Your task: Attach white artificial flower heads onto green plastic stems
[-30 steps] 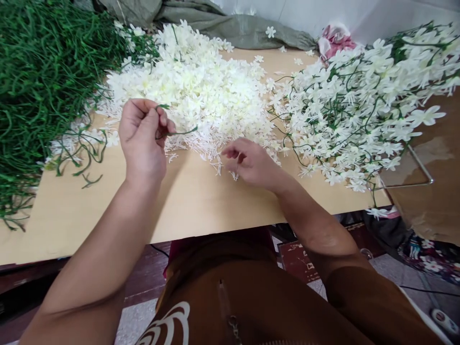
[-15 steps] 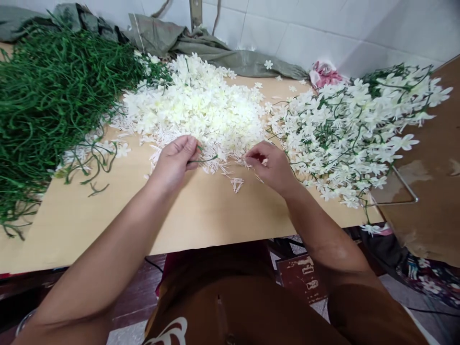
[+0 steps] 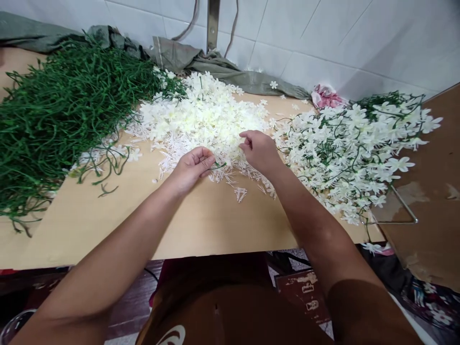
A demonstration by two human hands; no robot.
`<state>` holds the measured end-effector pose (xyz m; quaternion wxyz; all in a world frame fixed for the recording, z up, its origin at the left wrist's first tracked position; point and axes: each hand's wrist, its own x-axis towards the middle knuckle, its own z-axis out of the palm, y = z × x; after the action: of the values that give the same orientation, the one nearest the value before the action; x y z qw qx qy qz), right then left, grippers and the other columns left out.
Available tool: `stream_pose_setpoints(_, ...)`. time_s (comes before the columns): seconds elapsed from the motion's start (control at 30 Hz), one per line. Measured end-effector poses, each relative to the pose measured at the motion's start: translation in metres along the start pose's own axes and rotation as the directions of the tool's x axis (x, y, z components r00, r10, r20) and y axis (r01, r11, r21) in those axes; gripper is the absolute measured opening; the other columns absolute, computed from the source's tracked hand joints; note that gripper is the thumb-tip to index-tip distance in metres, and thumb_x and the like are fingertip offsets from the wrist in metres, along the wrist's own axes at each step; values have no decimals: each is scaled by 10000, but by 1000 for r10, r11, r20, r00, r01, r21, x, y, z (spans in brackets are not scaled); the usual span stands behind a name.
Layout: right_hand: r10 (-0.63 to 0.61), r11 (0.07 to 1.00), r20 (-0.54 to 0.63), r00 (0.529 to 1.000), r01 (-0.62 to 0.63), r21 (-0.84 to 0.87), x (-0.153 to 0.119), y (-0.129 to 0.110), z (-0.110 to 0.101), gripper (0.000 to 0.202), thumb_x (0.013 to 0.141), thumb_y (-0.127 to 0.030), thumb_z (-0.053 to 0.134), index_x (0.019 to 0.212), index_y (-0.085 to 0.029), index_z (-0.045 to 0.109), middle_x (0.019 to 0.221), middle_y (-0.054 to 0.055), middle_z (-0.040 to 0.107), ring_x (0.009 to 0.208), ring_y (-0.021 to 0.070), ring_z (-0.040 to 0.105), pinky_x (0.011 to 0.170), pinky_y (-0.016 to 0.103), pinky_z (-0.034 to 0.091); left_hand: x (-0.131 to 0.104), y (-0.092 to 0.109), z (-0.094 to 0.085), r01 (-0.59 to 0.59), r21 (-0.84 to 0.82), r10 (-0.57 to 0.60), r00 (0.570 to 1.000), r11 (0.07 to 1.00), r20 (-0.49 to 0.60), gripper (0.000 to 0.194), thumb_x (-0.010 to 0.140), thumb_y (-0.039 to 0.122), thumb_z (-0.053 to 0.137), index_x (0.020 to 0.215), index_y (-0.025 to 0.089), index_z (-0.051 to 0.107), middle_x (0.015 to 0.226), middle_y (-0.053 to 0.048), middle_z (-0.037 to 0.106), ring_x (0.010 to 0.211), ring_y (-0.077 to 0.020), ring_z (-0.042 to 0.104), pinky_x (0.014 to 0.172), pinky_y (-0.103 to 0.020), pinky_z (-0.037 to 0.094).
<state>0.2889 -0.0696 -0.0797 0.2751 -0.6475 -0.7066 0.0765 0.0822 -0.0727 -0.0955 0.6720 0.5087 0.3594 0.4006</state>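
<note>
My left hand (image 3: 196,167) is closed in a pinch on a thin green plastic stem (image 3: 220,166), whose tip points right over the table. My right hand (image 3: 259,151) hovers at the right side of a heap of loose white artificial flower heads (image 3: 204,112). Its fingers are curled in toward the thumb; anything between them is too small or hidden to make out. White stamen pieces (image 3: 179,152) lie along the heap's near edge, and a small cluster of white stamens (image 3: 240,193) sits apart in front.
A big pile of green stems (image 3: 72,105) covers the left side. Assembled white flowers on stems (image 3: 334,148) are heaped at right, beside a cardboard panel (image 3: 431,191) and a bent metal rod (image 3: 406,206). Grey-green cloth (image 3: 244,79) lies along the tiled wall (image 3: 280,43).
My right hand has moved up and slightly left, onto the flower-head heap. The left hand, still with the stem, appears further right and lower, partly because the camera view has shifted.
</note>
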Motion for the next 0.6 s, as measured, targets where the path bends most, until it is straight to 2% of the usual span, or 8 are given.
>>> stream_pose_setpoints(0.1,45,965,92,995,-20,-261,7,-4,13,172,780,-52,529,852,-115,672,885,155,661,835,265,580,783,413,457,0,-2,-1,-52,105,57,997,993,-46,323,688,429,769,705,194,548,624,33,514,561,-93,434,548,-247,345)
stream_pose_setpoints(0.2,65,953,96,993,-33,-300,4,-2,16,162,768,-39,517,796,-130,648,877,163,648,827,266,565,743,395,440,0,-2,-3,-86,168,99,992,982,-73,289,740,432,737,734,182,592,707,9,590,671,-112,512,673,-253,425)
stream_pose_setpoints(0.3,65,988,-2,998,-64,-138,0,2,8,119,776,-74,530,740,-163,601,815,106,618,756,211,538,729,370,436,1,-2,-3,-87,168,101,992,982,-78,316,758,452,734,724,173,591,696,12,593,685,-106,527,698,-242,437)
stream_pose_setpoints(0.4,94,988,-105,990,-80,129,-3,5,-3,87,774,-125,572,709,-182,565,744,33,568,663,144,495,675,324,435,2,-2,-2,-79,92,83,996,993,-37,393,758,505,730,684,177,526,556,52,478,557,-78,441,587,-218,381)
stream_pose_setpoints(0.5,147,921,-134,980,-87,379,-7,3,-8,77,761,-152,608,704,-185,567,693,-12,529,617,103,473,597,269,414,2,-2,0,-62,-47,63,998,997,16,416,745,519,735,709,188,485,501,88,368,480,-57,350,514,-203,306)
stream_pose_setpoints(0.6,188,820,-73,979,-116,561,-14,-2,-7,74,751,-143,615,708,-183,570,638,-38,508,585,82,458,549,236,383,1,0,2,-51,-69,51,999,996,-4,329,696,385,775,763,181,526,537,82,407,483,-54,361,501,-201,305)
